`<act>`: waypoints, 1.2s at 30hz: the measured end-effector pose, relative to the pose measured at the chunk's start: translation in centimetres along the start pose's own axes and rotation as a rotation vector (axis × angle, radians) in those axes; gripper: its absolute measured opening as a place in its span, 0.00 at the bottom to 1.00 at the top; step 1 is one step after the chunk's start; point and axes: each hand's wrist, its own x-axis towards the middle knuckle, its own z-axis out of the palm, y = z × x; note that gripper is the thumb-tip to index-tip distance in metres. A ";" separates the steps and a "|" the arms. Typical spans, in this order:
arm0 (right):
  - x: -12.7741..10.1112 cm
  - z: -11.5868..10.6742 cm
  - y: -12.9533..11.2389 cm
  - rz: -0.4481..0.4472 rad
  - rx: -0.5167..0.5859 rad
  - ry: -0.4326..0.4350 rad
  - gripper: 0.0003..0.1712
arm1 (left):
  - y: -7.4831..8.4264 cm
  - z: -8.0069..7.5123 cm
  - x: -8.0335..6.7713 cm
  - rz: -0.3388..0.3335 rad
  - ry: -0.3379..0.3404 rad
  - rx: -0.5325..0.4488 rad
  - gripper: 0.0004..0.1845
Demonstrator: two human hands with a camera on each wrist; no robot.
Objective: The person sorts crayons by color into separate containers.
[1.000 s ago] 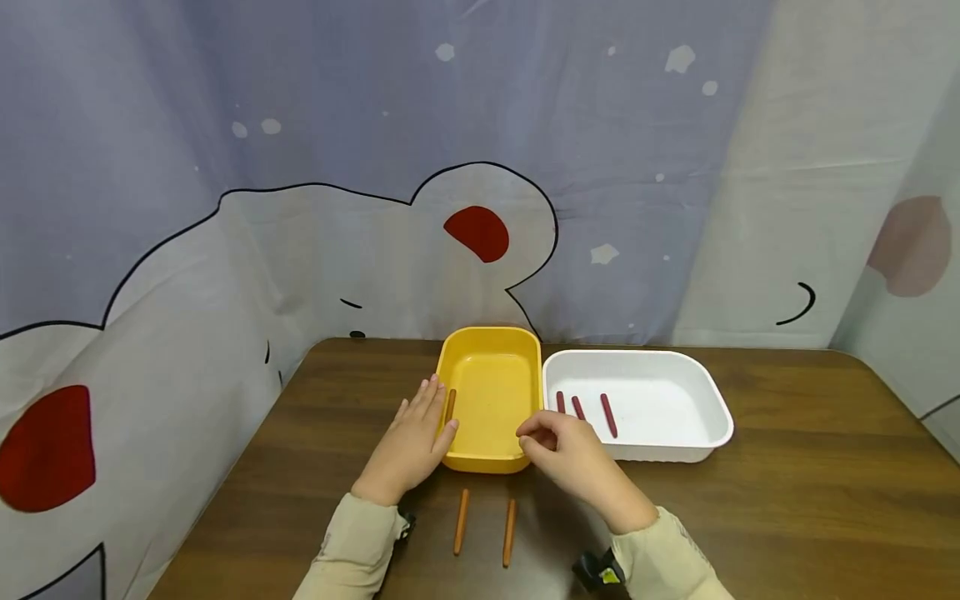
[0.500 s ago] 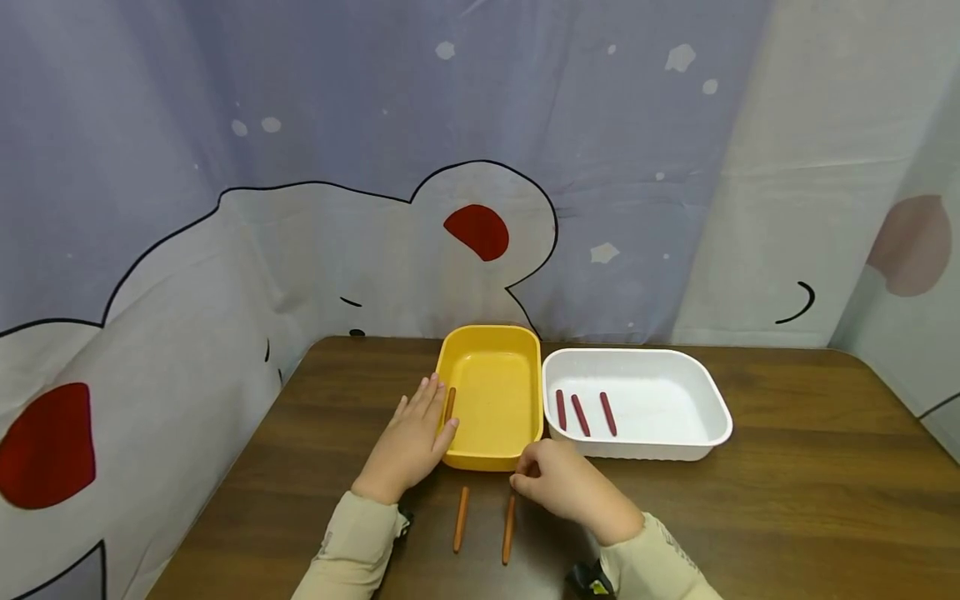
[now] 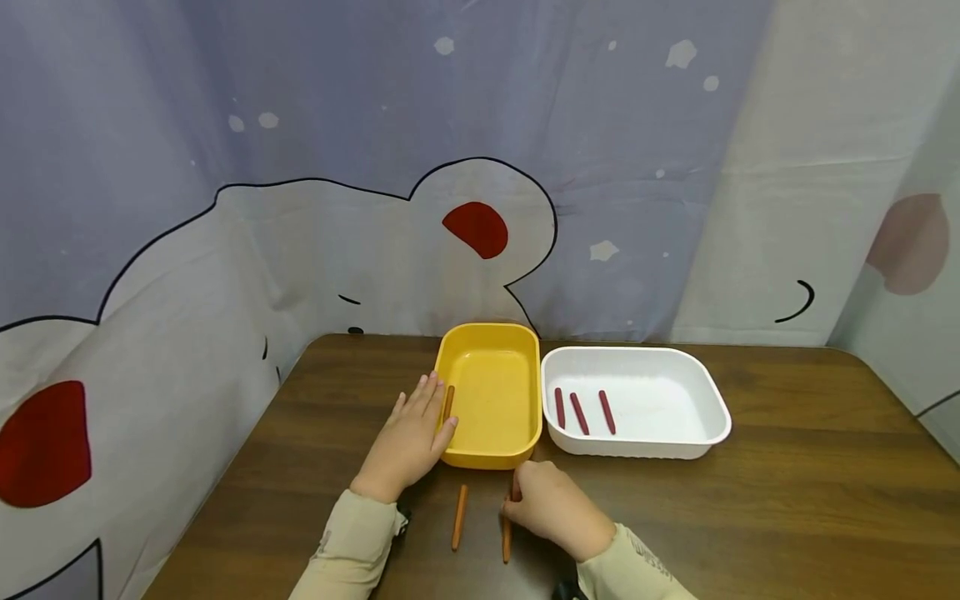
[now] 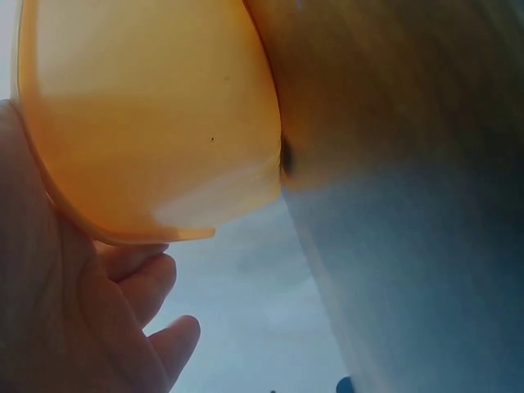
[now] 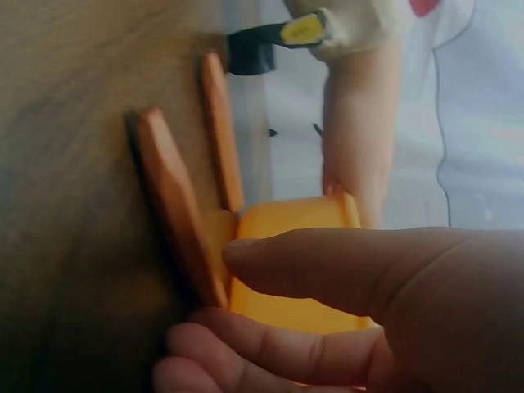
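1. Right hand (image 3: 551,510): down on the table just in front of the yellow tray's near right corner, thumb and fingers (image 5: 327,266) curled in at the top end of the right orange stick (image 3: 507,542). Right wrist view shows the fingertips at that end; a closed pinch isn't clear, looks like contact only, stick flat on the wood.
2. Left hand (image 3: 408,437): flat, fingers straight and together, resting against the left rim of the yellow tray (image 3: 491,450). Looks like it's steadying the tray, holding nothing.
3. Left orange stick (image 3: 458,517): lies loose on the table (image 3: 787,517), near-parallel to the right one, untouched.
4. One orange stick in tray (image 3: 448,402) lies along the left inner wall, just beside the left fingertips.
5. White tray (image 3: 705,437) touches the yellow one on its right; three dark red sticks (image 3: 579,412) lie in its left half.
6. Progress, my read: sorting by colour. Red set done, orange one of three in. Left: two orange sticks, the right one being picked now.
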 end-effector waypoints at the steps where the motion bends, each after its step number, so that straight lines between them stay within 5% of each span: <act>1: 0.0 0.2 0.0 0.005 -0.005 0.003 0.25 | 0.0 0.0 0.0 -0.001 0.000 -0.002 0.35; 27: 0.1 0.9 -0.4 0.009 -0.056 0.025 0.28 | -0.1 0.0 0.1 -0.011 -0.008 -0.017 0.36; 36: 0.3 1.1 -0.6 -0.068 0.018 0.056 0.17 | -0.1 0.0 0.1 -0.010 0.003 -0.027 0.35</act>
